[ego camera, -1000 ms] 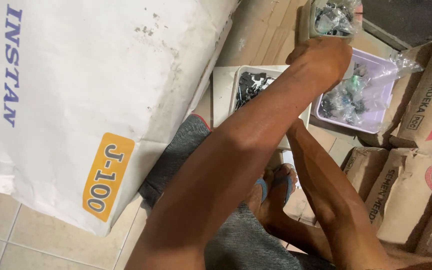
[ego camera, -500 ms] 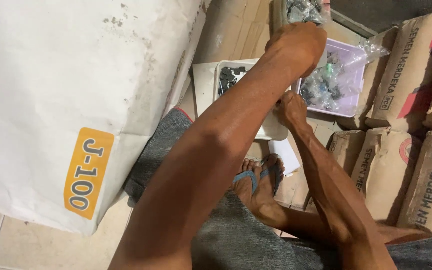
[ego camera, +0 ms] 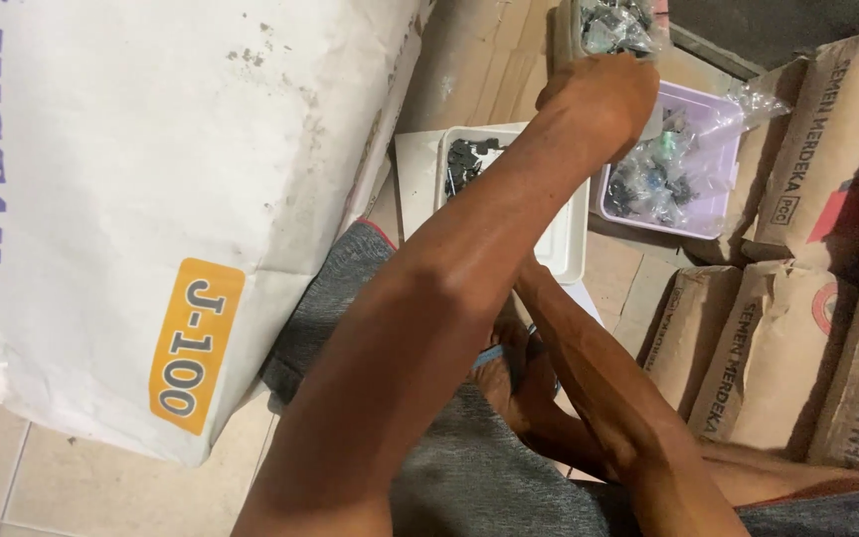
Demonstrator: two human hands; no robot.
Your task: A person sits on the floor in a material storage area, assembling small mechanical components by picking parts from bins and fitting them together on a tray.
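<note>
While left arm stretches forward, left hand [ego camera: 599, 99] fisted over lilac tray [ego camera: 713, 214].

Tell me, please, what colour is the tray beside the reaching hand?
Pale lilac; the tray shows in the head view, by the left hand.

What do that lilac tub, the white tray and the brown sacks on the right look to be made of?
Lilac tub: probably plastic, smooth, evenly coloured, thin moulded rim. White tray: likely plastic too, with rounded corners and a slight sheen. Brown sacks: apparently kraft paper, matte and creased at the folds. The left hand reaches over the tub.
</note>
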